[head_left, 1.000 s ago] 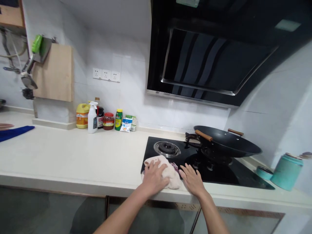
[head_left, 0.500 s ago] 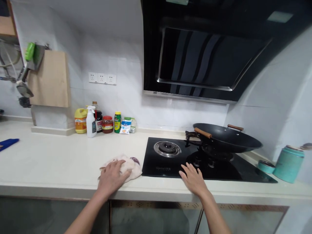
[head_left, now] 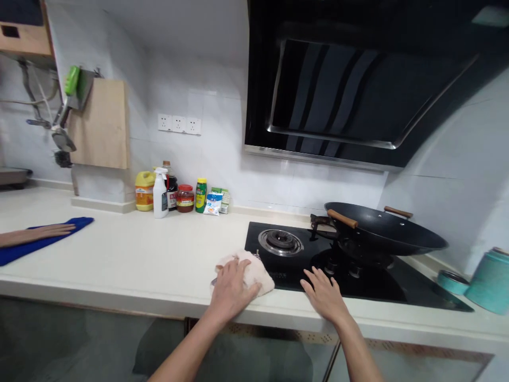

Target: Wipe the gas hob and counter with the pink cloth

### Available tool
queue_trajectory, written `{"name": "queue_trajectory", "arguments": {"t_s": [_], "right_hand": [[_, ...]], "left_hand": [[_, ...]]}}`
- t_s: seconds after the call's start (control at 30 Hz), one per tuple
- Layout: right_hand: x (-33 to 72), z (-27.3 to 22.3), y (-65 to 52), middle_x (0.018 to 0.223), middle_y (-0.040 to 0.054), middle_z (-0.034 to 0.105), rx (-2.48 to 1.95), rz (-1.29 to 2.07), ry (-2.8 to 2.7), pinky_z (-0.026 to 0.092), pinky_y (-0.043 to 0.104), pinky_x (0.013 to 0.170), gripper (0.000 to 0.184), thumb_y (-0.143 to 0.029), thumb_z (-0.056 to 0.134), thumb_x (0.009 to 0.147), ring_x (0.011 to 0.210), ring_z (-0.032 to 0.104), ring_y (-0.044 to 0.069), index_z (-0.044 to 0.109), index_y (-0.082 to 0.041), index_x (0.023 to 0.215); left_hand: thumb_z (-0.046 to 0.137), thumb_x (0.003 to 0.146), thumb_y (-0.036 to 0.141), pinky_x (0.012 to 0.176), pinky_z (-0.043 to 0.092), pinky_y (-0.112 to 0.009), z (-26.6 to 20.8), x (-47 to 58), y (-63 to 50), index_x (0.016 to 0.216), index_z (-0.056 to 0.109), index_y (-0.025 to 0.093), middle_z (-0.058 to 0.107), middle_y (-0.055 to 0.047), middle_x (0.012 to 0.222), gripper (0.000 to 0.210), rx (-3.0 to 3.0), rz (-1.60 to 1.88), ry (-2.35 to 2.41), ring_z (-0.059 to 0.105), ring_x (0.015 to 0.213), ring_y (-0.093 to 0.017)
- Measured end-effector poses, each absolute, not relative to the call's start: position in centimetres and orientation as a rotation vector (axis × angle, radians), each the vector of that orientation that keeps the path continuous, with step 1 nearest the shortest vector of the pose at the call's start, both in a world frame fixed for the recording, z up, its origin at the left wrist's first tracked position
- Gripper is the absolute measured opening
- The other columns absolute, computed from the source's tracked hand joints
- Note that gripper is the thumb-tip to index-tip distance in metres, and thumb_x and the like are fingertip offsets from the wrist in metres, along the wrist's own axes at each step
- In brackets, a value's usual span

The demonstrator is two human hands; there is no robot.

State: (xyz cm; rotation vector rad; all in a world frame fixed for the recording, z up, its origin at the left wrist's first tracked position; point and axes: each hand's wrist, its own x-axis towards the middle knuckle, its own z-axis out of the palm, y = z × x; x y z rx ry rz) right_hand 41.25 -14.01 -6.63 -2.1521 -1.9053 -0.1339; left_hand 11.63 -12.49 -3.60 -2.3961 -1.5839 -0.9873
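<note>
My left hand (head_left: 234,289) lies palm down on a pale pink cloth (head_left: 258,273), fingers stretched out over it and thumb apart, pressing rather than gripping. The cloth is bunched at the left front corner of the black gas hob (head_left: 294,276), partly over its edge. My right hand (head_left: 324,297) is open, fingers spread, at the hob's front edge and empty. Behind it are the hob's knobs (head_left: 355,270). A large black wok (head_left: 385,228) with wooden handles sits over the right burner. The left burner (head_left: 281,241) is bare.
At far left, another person's hand (head_left: 51,231) rests flat on a blue cloth (head_left: 81,225). Along the wall stand a spray bottle (head_left: 160,196), a yellow jug (head_left: 144,193), a red-lidded jar (head_left: 185,199) and packets. A range hood (head_left: 338,95) overhangs the hob. Turquoise canister (head_left: 491,281) at right.
My left hand has slid right with the pink cloth, onto the hob's edge. My right hand stays near the hob's front. The view turned left, and another person's hand on the blue cloth appeared.
</note>
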Motion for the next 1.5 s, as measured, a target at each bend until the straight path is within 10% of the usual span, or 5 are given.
{"name": "queue_trajectory", "arguments": {"t_s": [0.5, 1.5], "right_hand": [[41.3, -6.1, -14.4, 0.161, 0.0015, 0.028, -2.239, -0.174, -1.952, 0.016, 0.049, 0.120, 0.054, -0.029, 0.021, 0.101, 0.149, 0.021, 0.019, 0.036, -0.026, 0.152], [41.3, -6.1, -14.3, 0.160, 0.0047, 0.030, -2.132, -0.074, -1.897, 0.011, 0.050, 0.119, 0.055, -0.046, 0.024, 0.101, 0.149, 0.020, 0.023, 0.042, -0.026, 0.149]], "left_hand": [[0.053, 0.069, 0.084, 0.114, 0.010, -0.065, -2.8, 22.0, -10.5, 0.140, 0.047, 0.028, 0.042, -0.014, 0.149, 0.090, -2.787, -0.736, -1.518, 0.025, 0.140, -0.045], [0.050, 0.084, 0.054, 0.107, 0.030, -0.054, -2.0, 9.0, -11.0, 0.125, 0.053, 0.020, 0.056, -0.016, 0.131, 0.053, -2.478, -0.667, -1.785, 0.044, 0.129, -0.035]]}}
